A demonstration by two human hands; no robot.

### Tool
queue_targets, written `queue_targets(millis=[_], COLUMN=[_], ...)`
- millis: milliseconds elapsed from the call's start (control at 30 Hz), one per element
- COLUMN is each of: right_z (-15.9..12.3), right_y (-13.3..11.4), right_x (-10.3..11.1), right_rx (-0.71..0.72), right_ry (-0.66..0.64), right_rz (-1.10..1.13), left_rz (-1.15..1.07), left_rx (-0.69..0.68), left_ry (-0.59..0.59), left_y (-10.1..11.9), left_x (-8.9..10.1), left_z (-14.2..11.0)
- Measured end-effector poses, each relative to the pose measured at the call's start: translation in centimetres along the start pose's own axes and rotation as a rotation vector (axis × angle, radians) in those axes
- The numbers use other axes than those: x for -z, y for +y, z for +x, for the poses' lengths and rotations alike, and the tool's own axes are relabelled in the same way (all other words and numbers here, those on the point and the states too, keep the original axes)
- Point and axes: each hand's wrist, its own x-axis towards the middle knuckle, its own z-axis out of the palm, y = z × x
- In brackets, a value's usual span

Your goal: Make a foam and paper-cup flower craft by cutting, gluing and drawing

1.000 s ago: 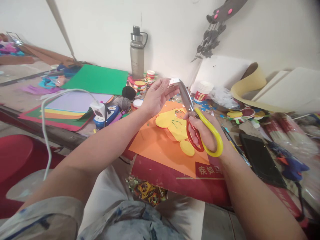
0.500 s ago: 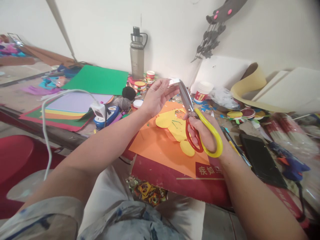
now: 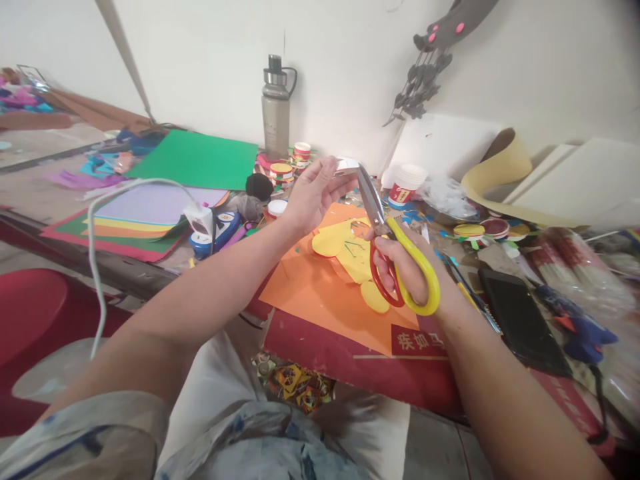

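Note:
My left hand (image 3: 314,195) pinches a small white piece (image 3: 347,165), probably paper, above the table. In my right hand (image 3: 404,263) are large scissors (image 3: 371,200) with one red and one yellow handle loop. Their blades point up and away, the tips touching or just beside the white piece; I cannot tell whether they bite into it. Below lie yellow paper cut-outs (image 3: 345,250) with thin green strips on them, and a yellow paper oval (image 3: 375,297). These rest on an orange sheet (image 3: 320,293), over a dark red board (image 3: 350,363).
A grey bottle (image 3: 276,113) stands at the back wall, near a paper cup (image 3: 406,183). On the left are a green sheet (image 3: 200,160), stacked coloured paper and a blue power strip (image 3: 215,237). A black phone (image 3: 523,320) and a blue glue gun (image 3: 575,323) lie on the right.
The scissors' handle loops have drawn slightly closer together, and my right hand has closed a little. My left hand stays in place with the white piece. The view has shifted very slightly.

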Motion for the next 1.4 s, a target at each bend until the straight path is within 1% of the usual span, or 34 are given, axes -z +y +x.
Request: queue_targets(millis=[133, 167, 200, 233, 333, 367, 400, 467, 533, 600, 733, 867, 1000, 1067, 1167, 1267, 1400], right_z=[-0.1, -0.2, -0.1, -0.1, 0.5, 0.7, 0.8, 0.9, 0.9, 0.7, 0.5, 0.5, 0.5, 0.6, 0.7, 0.9, 1.0], right_y=[0.2, 0.2, 0.3, 0.3, 0.5, 0.6, 0.7, 0.7, 0.6, 0.3, -0.2, -0.3, -0.2, 0.0, 0.3, 0.4, 0.3], right_x=[0.3, 0.4, 0.6, 0.8, 1.6, 1.8, 2.0, 2.1, 1.9, 1.6, 1.0, 1.0, 1.2, 1.3, 1.4, 1.4, 1.5], right_rx=[0.009, 0.025, 0.057, 0.103, 0.255, 0.278, 0.277, 0.234, 0.184, 0.147, 0.109, 0.092, 0.103, 0.108, 0.123, 0.122, 0.104], right_ry=[-0.112, -0.11, -0.074, -0.007, 0.263, 0.32, 0.345, 0.341, 0.317, 0.3, 0.3, 0.291, 0.308, 0.322, 0.349, 0.369, 0.339], right_rz=[-0.02, -0.053, -0.116, -0.213, -0.633, -0.777, -0.904, -1.106, -1.246, -1.327, -1.375, -1.399, -1.417, -1.41, -1.39, -1.359, -1.342], left_rz=[0.117, 0.161, 0.206, 0.247, 0.361, 0.401, 0.438, 0.488, 0.495, 0.488, 0.488, 0.487, 0.463, 0.449, 0.476, 0.523, 0.529], left_rx=[-0.079, -0.09, -0.092, -0.088, -0.067, -0.06, -0.053, -0.046, -0.051, -0.059, -0.095, -0.158, -0.268, -0.29, -0.235, -0.16, -0.098], left_ry=[0.037, 0.054, 0.075, 0.093, 0.1, 0.091, 0.085, 0.074, 0.067, 0.062, 0.054, 0.024, -0.035, -0.062, -0.065, -0.039, 0.002], left_y=[0.3, 0.4, 0.5, 0.6, 0.6, 0.6, 0.6, 0.6, 0.6, 0.6, 0.4, 0.1, -0.3, -0.3, -0.2, 0.1, 0.2], left_x=[0.3, 0.4, 0.6, 0.7, 1.1, 1.2, 1.2, 1.0, 0.8, 0.6, 0.6, 1.1, 1.6, 1.7, 1.5, 1.0, 0.4], left_z=[0.4, 0.6, 0.7, 0.8, 1.0, 1.0, 0.9, 0.8, 0.6, 0.5, 0.7, 1.1, 1.4, 1.3, 1.0, 0.4, -0.1])
